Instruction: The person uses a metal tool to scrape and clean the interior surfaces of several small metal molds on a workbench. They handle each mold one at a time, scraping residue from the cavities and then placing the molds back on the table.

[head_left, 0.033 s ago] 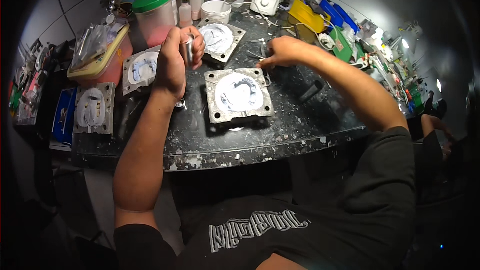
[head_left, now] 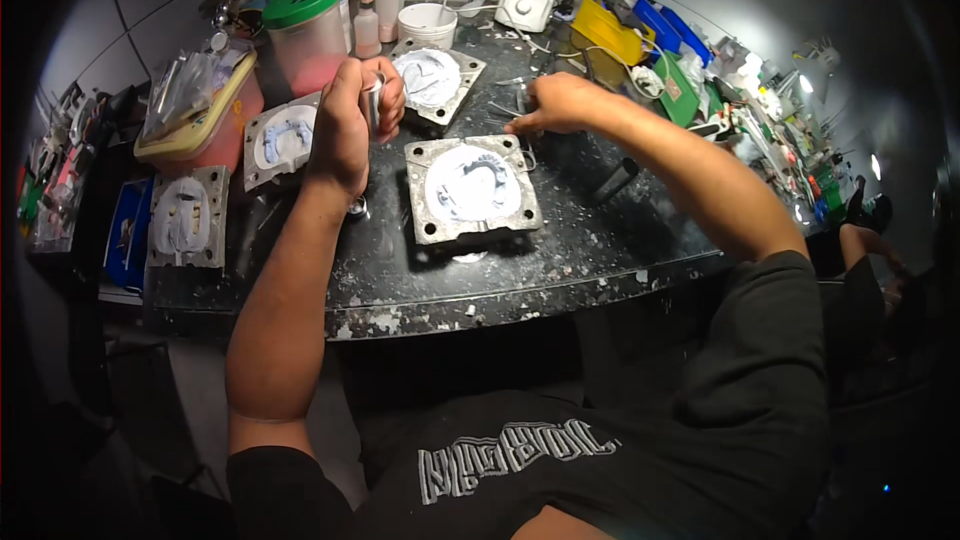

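the left hand [head_left: 345,130] is positioned above the bench [head_left: 580,250], its fingers closed around a silver metal cylinder [head_left: 375,105]. the cylinder is roughly upright in the grip, between palm and curled fingers, with its upper part exposed. the right hand [head_left: 562,103] is positioned at the bench top, fingers bent and directed to the person's left. thin metal tools [head_left: 510,82] lie just beside these fingertips, on their left. whether the right fingers grip one of them cannot be told. the front flask half [head_left: 473,186], a square metal frame filled with white plaster bearing an arch-shaped form, lies nearer the person than the right fingertips and to their left. the rear flask half [head_left: 430,77] lies beyond it, between the two hands.
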The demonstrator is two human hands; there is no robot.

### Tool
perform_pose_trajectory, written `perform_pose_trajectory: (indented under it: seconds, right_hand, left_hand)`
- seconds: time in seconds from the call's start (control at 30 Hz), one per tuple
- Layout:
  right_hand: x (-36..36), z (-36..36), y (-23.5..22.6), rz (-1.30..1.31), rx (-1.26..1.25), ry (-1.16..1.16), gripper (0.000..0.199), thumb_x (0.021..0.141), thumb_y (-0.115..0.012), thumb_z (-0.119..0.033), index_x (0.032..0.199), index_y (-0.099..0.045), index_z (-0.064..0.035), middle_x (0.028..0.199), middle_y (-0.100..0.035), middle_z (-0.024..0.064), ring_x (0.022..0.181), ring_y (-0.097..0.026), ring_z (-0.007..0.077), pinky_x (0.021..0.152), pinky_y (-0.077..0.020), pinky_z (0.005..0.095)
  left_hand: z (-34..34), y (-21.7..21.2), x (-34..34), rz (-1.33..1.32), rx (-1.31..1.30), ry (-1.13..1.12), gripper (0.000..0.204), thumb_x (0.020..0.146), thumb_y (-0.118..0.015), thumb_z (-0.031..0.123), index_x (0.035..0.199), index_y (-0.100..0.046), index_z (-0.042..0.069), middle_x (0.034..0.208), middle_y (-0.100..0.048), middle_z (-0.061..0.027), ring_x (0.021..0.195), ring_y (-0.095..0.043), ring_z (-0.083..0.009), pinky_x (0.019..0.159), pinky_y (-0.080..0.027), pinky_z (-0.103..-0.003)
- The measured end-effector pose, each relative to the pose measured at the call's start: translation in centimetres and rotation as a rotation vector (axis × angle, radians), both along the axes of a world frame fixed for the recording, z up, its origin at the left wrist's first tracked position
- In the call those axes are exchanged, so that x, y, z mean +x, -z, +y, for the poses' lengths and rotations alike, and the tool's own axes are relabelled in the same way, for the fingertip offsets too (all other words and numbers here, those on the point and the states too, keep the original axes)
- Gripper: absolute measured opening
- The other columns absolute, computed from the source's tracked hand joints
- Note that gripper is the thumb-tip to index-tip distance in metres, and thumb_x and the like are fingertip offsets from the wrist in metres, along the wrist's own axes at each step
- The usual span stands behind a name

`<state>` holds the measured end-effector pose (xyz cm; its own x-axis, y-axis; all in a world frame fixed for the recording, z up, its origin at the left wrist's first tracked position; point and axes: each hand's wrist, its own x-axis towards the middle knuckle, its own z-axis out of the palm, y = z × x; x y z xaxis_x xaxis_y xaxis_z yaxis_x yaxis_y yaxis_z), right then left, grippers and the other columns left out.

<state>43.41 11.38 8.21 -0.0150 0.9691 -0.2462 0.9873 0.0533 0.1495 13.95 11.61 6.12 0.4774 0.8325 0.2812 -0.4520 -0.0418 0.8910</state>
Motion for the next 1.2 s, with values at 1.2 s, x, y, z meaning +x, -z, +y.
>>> perform_pose_trajectory:
  seconds: [1.2]
  right_hand:
    - [-10.7,-8.0,-3.5,0.651,0.800,-0.622,0.019,0.094,-0.074,-0.023,0.102,-0.073,-0.0060,0.084,-0.068,0.0100,0.073,-0.069,0.0264,0.067,-0.0554,0.0376]
  left_hand:
    - [-2.5,-0.1,1.8,-0.078,-0.030,-0.181,0.026,0.101,-0.055,0.024,0.081,-0.055,0.009,0.062,-0.047,0.0047,0.051,-0.040,-0.0047,0.048,-0.031,-0.022]
